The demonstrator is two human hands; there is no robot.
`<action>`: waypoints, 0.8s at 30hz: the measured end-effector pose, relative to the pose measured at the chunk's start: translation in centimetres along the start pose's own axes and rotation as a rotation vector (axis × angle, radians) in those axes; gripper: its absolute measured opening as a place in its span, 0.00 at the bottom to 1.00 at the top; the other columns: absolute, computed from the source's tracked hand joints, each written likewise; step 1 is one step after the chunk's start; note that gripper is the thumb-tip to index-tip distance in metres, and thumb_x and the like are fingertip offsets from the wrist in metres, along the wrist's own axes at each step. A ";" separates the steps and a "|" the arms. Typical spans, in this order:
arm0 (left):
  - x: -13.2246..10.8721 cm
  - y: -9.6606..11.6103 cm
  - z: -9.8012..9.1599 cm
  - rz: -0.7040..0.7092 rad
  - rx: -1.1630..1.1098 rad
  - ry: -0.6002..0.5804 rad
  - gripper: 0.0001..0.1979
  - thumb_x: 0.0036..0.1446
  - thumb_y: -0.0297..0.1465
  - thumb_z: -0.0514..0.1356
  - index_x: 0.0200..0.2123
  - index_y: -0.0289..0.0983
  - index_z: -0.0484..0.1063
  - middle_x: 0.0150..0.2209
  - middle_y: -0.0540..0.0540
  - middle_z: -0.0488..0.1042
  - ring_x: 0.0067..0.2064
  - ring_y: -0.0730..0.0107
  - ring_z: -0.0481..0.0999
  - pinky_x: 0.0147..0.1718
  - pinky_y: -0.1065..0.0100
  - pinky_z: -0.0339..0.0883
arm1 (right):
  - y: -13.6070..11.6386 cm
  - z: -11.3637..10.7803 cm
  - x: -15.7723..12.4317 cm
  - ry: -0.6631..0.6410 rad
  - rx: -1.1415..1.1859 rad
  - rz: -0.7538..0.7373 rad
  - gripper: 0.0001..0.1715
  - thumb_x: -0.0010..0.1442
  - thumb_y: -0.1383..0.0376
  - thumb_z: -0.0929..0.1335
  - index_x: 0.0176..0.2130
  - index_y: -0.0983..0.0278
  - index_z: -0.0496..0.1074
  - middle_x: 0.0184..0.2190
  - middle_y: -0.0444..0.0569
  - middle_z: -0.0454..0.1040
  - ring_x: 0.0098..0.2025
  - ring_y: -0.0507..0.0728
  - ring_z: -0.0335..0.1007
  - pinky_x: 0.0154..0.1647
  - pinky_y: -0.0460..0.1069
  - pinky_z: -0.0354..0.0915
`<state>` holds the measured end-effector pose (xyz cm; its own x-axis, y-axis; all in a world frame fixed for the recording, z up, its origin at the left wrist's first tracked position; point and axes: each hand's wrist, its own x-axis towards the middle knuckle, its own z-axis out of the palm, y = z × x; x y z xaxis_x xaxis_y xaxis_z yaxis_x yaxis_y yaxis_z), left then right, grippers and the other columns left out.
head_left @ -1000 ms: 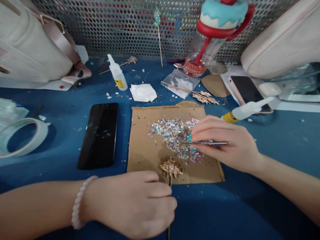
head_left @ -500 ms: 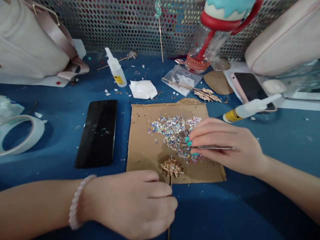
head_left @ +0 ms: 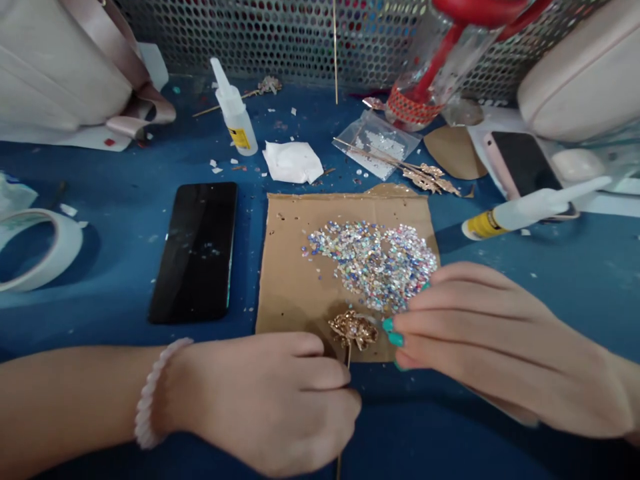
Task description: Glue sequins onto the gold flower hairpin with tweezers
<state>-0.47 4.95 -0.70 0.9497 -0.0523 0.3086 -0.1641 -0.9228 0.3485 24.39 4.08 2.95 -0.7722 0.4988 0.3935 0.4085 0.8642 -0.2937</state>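
My left hand [head_left: 270, 403], with a pale bead bracelet at the wrist, is closed around the thin stem of a gold hairpin [head_left: 353, 328]. Its openwork flower head rests over the lower edge of a cardboard sheet [head_left: 285, 287]. From the right, my right hand [head_left: 500, 340] pinches slim metal tweezers, mostly hidden by the fingers, whose tip [head_left: 373, 320] reaches the flower head. Whether the tip carries a stone is too small to tell. Above the flower, a pile of glittering rhinestones [head_left: 370, 260] spreads over the cardboard.
A black phone [head_left: 195, 253] and a tape roll [head_left: 65, 250] lie to the left. Glue bottles stand at the back [head_left: 237, 127] and lie at right [head_left: 505, 217]. Behind the cardboard are crumpled white paper [head_left: 294, 162], a small plastic bag [head_left: 375, 140] and a clear cup with red parts [head_left: 420, 87].
My right hand has moved from the rhinestone pile down and toward me, bringing the tweezers to the flower head. My left hand keeps its hold on the stem. The camera view has shifted slightly.
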 end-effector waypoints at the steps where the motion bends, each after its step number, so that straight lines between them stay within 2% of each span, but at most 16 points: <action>1: 0.0 0.0 0.0 0.002 -0.007 0.001 0.14 0.63 0.23 0.49 0.34 0.33 0.75 0.39 0.44 0.75 0.39 0.64 0.71 0.29 0.63 0.62 | -0.2 0.1 0.0 0.004 -0.018 0.002 0.10 0.65 0.70 0.63 0.34 0.64 0.72 0.33 0.44 0.79 0.35 0.52 0.73 0.44 0.53 0.65; 4: 0.0 -0.1 0.1 0.005 -0.019 0.010 0.14 0.63 0.22 0.49 0.37 0.31 0.75 0.38 0.44 0.75 0.40 0.64 0.71 0.27 0.63 0.62 | -0.5 0.2 0.0 0.006 -0.058 0.015 0.08 0.64 0.71 0.64 0.35 0.62 0.71 0.33 0.43 0.79 0.34 0.52 0.73 0.46 0.52 0.63; 8: -0.1 -0.1 0.2 0.004 -0.024 -0.006 0.13 0.63 0.24 0.50 0.39 0.31 0.75 0.39 0.44 0.75 0.40 0.64 0.71 0.27 0.62 0.62 | -0.6 0.4 -0.3 -0.011 -0.087 0.020 0.10 0.65 0.71 0.62 0.35 0.60 0.71 0.32 0.42 0.79 0.34 0.52 0.72 0.46 0.53 0.63; 13: -0.1 -0.1 0.0 0.013 -0.014 -0.006 0.14 0.63 0.23 0.49 0.36 0.32 0.76 0.38 0.45 0.75 0.39 0.64 0.71 0.26 0.63 0.62 | -0.2 1.2 -0.6 0.057 -0.090 -0.071 0.13 0.65 0.71 0.61 0.34 0.63 0.72 0.32 0.43 0.78 0.34 0.52 0.71 0.48 0.53 0.60; 19: -0.1 0.0 -0.1 0.010 -0.014 -0.028 0.15 0.64 0.23 0.48 0.37 0.32 0.76 0.40 0.44 0.75 0.39 0.64 0.71 0.27 0.63 0.63 | 0.1 1.5 -0.6 0.043 -0.109 -0.090 0.14 0.66 0.72 0.60 0.35 0.63 0.73 0.34 0.44 0.78 0.36 0.53 0.69 0.47 0.54 0.59; 24: -0.2 -0.2 0.1 0.014 -0.002 -0.023 0.13 0.63 0.25 0.51 0.35 0.34 0.76 0.41 0.44 0.75 0.39 0.65 0.70 0.28 0.63 0.63 | -0.5 1.5 -1.0 0.029 -0.137 -0.104 0.15 0.64 0.73 0.59 0.36 0.64 0.73 0.35 0.46 0.78 0.37 0.54 0.70 0.46 0.55 0.62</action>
<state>-0.57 5.06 -0.91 0.9531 -0.0739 0.2934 -0.1780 -0.9211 0.3462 24.25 3.09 1.44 -0.8001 0.4064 0.4412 0.3915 0.9111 -0.1291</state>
